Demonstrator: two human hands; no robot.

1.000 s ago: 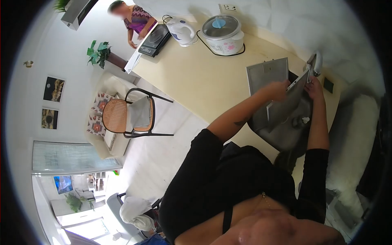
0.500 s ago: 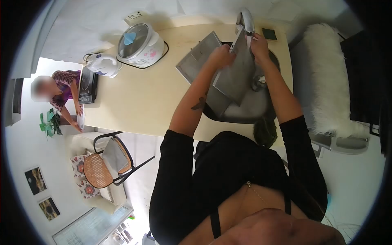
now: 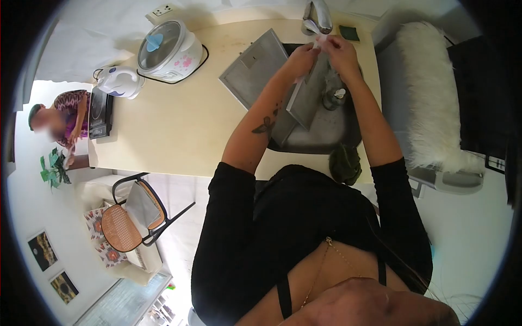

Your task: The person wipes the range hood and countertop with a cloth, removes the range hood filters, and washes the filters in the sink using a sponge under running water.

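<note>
Closer to the left hand [image 3: 302, 58] than half a second ago, the right hand [image 3: 341, 54] is at the top of a metal panel [image 3: 310, 101] (whether its fingers pinch anything, I cannot tell). Left fingers clasp the panel's edge; it stands tilted over the sink [image 3: 340, 129], beneath the faucet [image 3: 323, 16]. Just beside lies a second panel [image 3: 239, 76], then a lidded cooker [image 3: 176, 60].

Dull, smooth metal is seen in the flat grey rectangular panel [image 3: 303, 102] and the broad grey sheet [image 3: 244, 81], glossy chrome in the curved silver faucet [image 3: 324, 17]. The cream countertop [image 3: 174, 130] is finished smooth. Shiny plastic is shown by the rounded white kettle [image 3: 117, 81], shaggy fur by the long white cover [image 3: 427, 98], and woven cane by the tan chair back [image 3: 120, 228].
</note>
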